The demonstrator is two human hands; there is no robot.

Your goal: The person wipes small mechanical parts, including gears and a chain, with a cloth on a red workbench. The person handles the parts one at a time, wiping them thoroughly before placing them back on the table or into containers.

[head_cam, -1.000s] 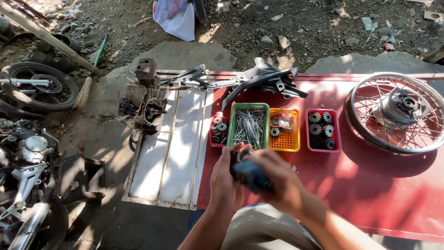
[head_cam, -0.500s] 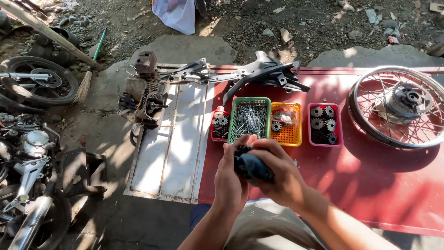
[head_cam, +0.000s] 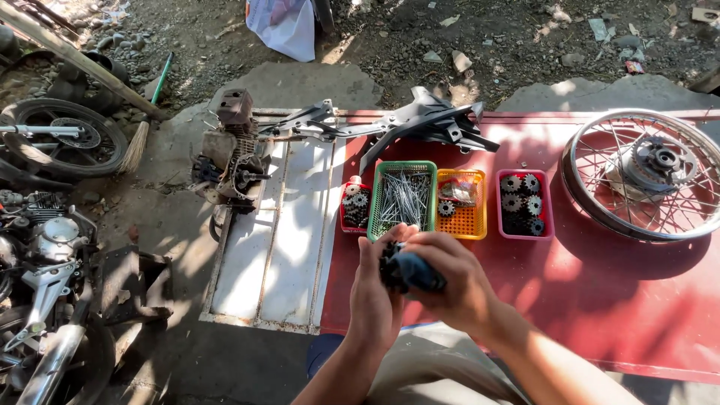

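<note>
Hands (head_cam: 420, 281) lower — perhaps gear (head_cam: 401, 270); green basket (head_cam: 403, 196) beyond

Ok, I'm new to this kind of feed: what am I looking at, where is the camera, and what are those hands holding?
There is no machine here: a person works with two bare hands, and the one camera sits on their head, looking down. The left hand and right hand together hold a small dark gear-like part with a blue piece over a red table. I cannot tell exactly what that part is. On the table stand four small baskets: a red basket with gears, a green basket with thin metal rods, an orange basket, and a pink basket with more gears. A spoked wheel lies to the right, and a black frame part at the far edge. An engine sits left of the table.
</note>
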